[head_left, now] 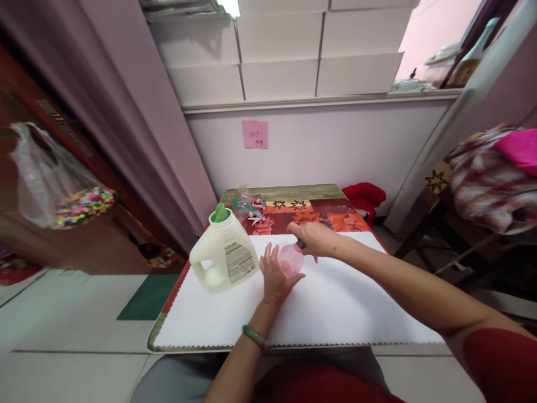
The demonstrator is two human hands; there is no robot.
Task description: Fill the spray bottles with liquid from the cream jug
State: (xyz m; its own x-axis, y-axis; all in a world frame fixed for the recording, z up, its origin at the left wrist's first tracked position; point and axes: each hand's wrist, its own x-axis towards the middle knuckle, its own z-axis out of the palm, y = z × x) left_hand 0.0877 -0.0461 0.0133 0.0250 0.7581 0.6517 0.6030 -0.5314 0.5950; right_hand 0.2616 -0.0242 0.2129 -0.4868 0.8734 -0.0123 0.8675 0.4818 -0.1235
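A translucent pink rounded object (pixel 291 261) is held just above the white mat, between my two hands. My left hand (pixel 277 280) cups its lower left side, thumb stretched along the near edge and fingers spread around it. My right hand (pixel 316 239) is closed around its dark narrow end, at the upper right. The object's exact kind is unclear because my fingers cover part of it. To the left of my left hand stands a large off-white detergent jug (pixel 226 252) with a moulded handle and a printed label. A green piece (pixel 220 213) sits in its mouth.
The white mat (pixel 210 327) covers most of the patterned table (pixel 293 196). Clear plastic packaging and small grey-pink items (pixel 257 211) lie behind the jug. A bag of colourful pieces (pixel 86 207) hangs at left; plaid cloth (pixel 490 173) is piled at right.
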